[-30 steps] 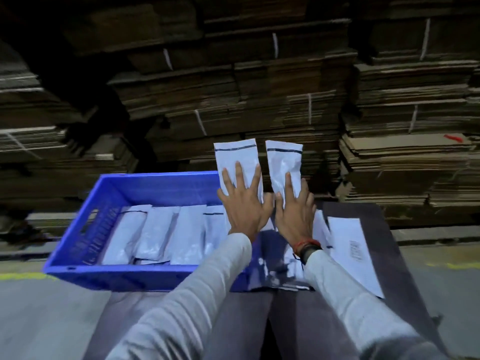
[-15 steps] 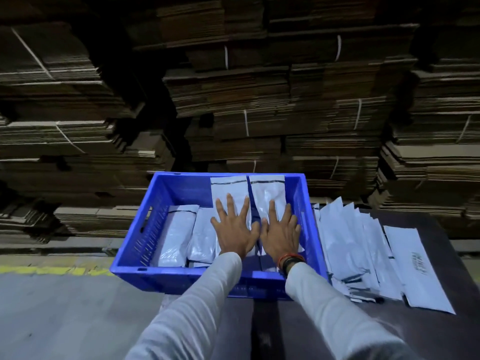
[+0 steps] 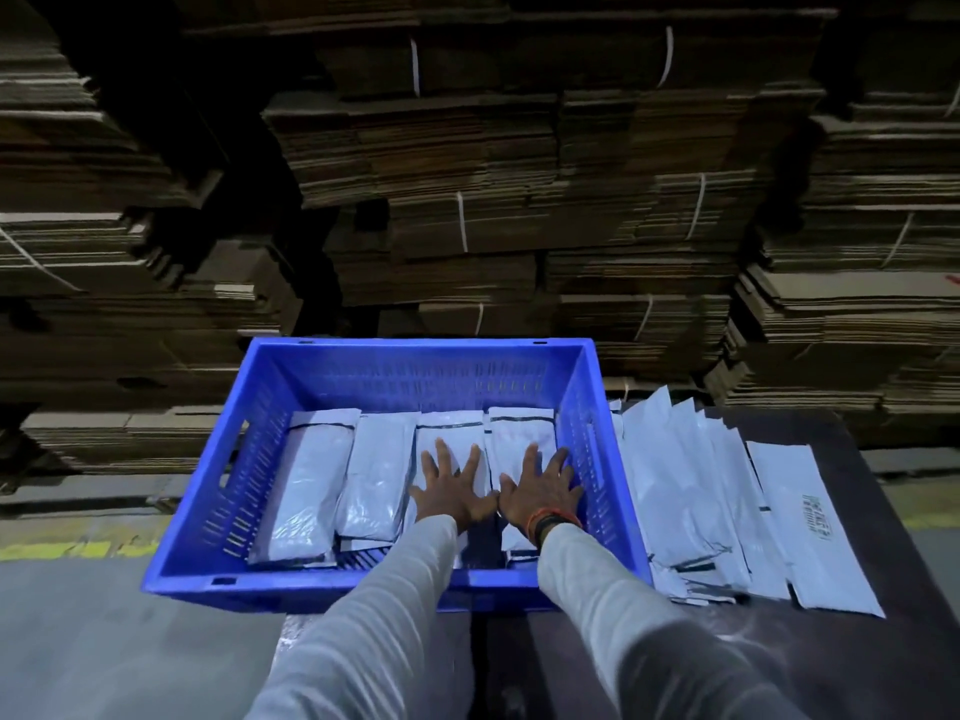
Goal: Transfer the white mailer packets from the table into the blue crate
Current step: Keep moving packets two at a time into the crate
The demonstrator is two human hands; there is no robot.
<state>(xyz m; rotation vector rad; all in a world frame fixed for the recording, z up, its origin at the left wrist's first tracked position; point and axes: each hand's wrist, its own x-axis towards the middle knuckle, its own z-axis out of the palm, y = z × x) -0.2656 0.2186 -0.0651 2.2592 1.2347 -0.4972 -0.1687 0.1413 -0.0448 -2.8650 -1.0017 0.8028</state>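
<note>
The blue crate (image 3: 244, 459) stands at the left end of the dark table (image 3: 914, 579). Inside it, white mailer packets lie side by side: two at the left (image 3: 311, 480) and two at the right. My left hand (image 3: 452, 493) lies flat, fingers spread, on the third packet (image 3: 447, 426). My right hand (image 3: 543, 491) lies flat and spread on the fourth packet (image 3: 519, 428), next to the crate's right wall. Neither hand grips anything. A fanned pile of white packets (image 3: 675, 491) lies on the table just right of the crate.
One packet with a printed label (image 3: 810, 527) lies at the right edge of the pile. Tall stacks of tied flat cardboard (image 3: 467, 200) fill the background right behind the crate and table. A yellow floor line (image 3: 57, 550) runs at the left.
Both hands carried two packets left from above the table, lowered them into the crate's right side and now rest flat on them. The view has shifted to centre on the crate.
</note>
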